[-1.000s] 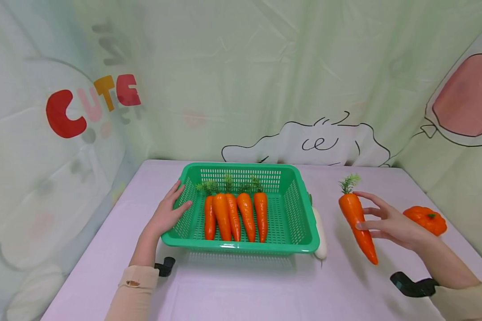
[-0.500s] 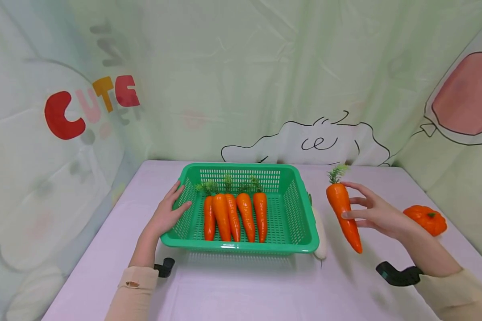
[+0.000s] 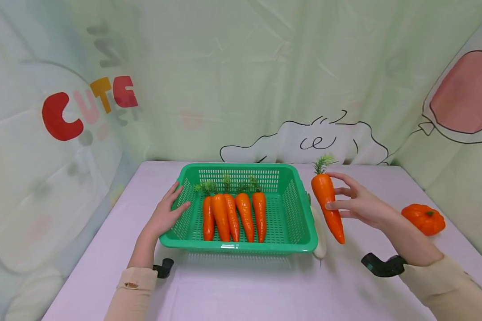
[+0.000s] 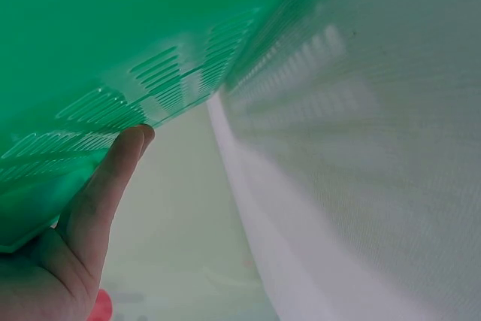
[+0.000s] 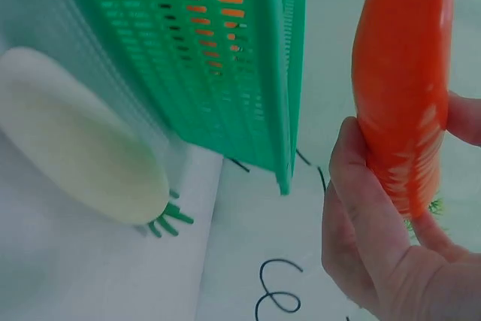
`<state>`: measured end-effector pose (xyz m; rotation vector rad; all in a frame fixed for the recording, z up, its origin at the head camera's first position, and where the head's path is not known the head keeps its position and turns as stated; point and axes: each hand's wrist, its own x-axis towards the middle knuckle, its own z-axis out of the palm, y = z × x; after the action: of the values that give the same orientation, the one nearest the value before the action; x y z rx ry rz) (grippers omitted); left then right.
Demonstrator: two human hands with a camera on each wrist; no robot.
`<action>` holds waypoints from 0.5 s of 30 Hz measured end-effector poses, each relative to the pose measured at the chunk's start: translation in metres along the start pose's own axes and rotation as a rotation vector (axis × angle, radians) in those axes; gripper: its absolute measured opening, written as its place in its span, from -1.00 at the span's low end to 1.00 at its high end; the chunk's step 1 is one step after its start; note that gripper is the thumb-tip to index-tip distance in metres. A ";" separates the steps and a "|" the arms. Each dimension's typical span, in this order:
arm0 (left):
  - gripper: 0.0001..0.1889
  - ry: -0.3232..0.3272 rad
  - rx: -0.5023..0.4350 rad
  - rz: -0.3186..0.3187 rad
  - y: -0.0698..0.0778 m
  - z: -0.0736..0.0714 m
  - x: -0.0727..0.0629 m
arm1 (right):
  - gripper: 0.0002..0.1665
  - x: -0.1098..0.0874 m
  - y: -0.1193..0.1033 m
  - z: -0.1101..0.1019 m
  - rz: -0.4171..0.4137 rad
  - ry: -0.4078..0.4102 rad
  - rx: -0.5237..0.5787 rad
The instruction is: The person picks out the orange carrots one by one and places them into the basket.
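Observation:
My right hand (image 3: 359, 203) pinches an orange carrot (image 3: 324, 191) with a leafy green top. The carrot hangs tilted above the table, just right of the green plastic basket (image 3: 241, 246), its tip down toward me. In the right wrist view, the fingers (image 5: 368, 197) and thumb are on opposite sides of the carrot (image 5: 402, 73). At the basket's left side, my left hand (image 3: 165, 217) grips the rim, thumb toward the inside. The left wrist view has a finger (image 4: 105, 186) against the slotted wall outside. Several carrots (image 3: 221, 218) lie side by side in the basket, leaves toward the back.
A white radish (image 3: 320, 236) lies against the basket's right side, partly hidden by the rim. An orange pumpkin (image 3: 423, 218) sits at the table's right, beyond my right forearm. A printed curtain (image 3: 241, 89) hangs behind the light tablecloth (image 3: 241, 290).
My right hand has carried the carrot left and slightly upward, closer to the basket and over the radish. The left hand and the basket stay in place.

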<state>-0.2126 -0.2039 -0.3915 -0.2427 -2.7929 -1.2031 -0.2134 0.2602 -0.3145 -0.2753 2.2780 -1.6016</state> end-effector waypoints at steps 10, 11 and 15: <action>-0.34 -0.001 -0.002 -0.009 0.001 -0.001 -0.001 | -0.04 0.018 -0.023 0.024 -0.053 -0.032 0.040; -0.34 -0.001 -0.001 -0.007 0.001 -0.001 -0.001 | -0.04 0.020 -0.026 0.026 -0.049 -0.031 0.042; -0.33 -0.002 0.001 -0.004 0.001 0.000 0.000 | -0.02 0.030 -0.032 0.033 -0.029 -0.030 0.059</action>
<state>-0.2122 -0.2035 -0.3905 -0.2384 -2.7970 -1.2031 -0.2297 0.2103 -0.2992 -0.3171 2.2101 -1.6640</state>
